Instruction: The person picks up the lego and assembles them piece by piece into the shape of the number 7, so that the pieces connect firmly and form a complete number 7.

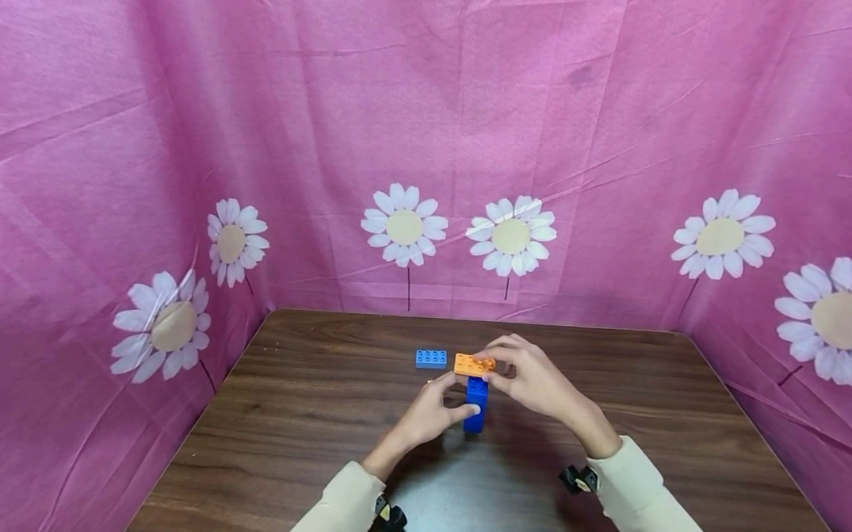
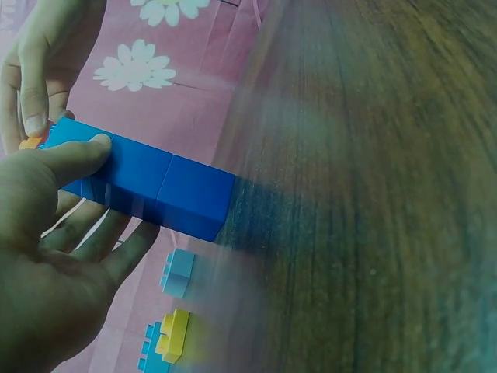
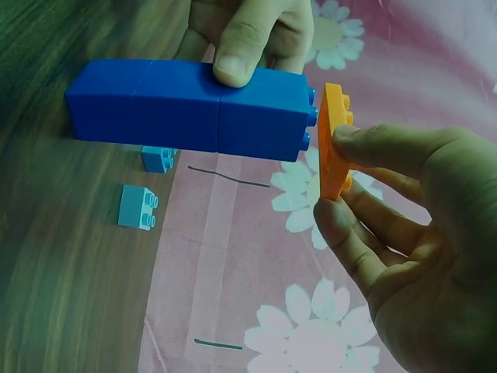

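A tower of stacked blue bricks (image 1: 474, 421) stands upright on the wooden table. My left hand (image 1: 425, 417) grips it near the top, thumb on the near face and fingers behind, as the left wrist view shows. Just over the tower, my right hand (image 1: 538, 380) pinches a flat orange brick (image 1: 467, 365) between thumb and fingers. In the right wrist view a narrow gap separates the orange brick (image 3: 331, 151) from the studs of the blue tower (image 3: 178, 109). My fingers cover part of the orange brick.
A light blue brick (image 1: 431, 359) lies behind the tower, to its left. The left wrist view also has a yellow brick (image 2: 178, 334) beside another blue brick (image 2: 152, 351). A pink curtain (image 1: 432, 123) with daisies rises around the wooden table (image 1: 305, 427).
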`<state>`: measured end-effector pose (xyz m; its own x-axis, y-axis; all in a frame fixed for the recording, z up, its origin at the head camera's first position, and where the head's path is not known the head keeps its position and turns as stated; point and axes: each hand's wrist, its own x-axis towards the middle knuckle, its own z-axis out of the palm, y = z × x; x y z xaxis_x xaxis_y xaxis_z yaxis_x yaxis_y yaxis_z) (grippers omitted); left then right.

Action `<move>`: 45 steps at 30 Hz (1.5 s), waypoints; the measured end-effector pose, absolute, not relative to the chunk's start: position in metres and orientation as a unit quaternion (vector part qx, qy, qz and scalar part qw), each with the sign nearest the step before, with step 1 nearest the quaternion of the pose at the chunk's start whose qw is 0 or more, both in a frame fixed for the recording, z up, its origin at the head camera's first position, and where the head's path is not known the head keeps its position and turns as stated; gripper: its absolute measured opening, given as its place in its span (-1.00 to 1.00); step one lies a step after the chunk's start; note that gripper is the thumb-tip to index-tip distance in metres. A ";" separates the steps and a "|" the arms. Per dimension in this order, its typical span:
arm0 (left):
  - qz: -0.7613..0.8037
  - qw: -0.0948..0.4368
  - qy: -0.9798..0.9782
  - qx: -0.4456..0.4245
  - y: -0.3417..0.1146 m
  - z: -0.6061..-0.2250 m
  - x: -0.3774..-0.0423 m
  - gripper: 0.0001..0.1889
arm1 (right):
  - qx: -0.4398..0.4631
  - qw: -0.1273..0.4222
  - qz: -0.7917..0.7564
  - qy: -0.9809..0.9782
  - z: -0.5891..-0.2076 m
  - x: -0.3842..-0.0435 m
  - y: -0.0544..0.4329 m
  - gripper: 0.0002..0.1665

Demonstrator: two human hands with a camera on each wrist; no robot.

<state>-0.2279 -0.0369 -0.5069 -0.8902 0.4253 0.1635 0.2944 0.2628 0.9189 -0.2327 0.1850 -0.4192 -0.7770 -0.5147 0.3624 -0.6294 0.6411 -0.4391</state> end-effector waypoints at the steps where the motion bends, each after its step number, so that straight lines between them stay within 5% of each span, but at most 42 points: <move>1: 0.568 0.058 0.788 0.229 -0.037 -0.508 -0.228 -0.59 | 0.320 0.104 0.280 -0.899 -0.419 -0.232 0.185 -0.62; 13: 0.591 0.060 0.772 0.226 -0.034 -0.510 -0.232 -0.47 | 0.331 0.101 0.280 -0.895 -0.418 -0.231 0.181 -0.61; 37: 0.592 0.068 0.775 0.210 -0.034 -0.509 -0.233 -0.53 | 0.326 0.060 0.297 -0.895 -0.426 -0.227 0.179 -0.65; 45: 0.592 0.072 0.775 0.209 -0.034 -0.507 -0.233 -0.54 | 0.310 0.064 0.340 -0.886 -0.431 -0.226 0.181 -0.83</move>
<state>-0.2334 -0.0337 -0.5072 -0.9028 0.4080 0.1361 0.2386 0.2118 0.9477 -0.2260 0.1811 -0.4311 -0.8003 -0.5051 0.3231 -0.5917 0.5777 -0.5623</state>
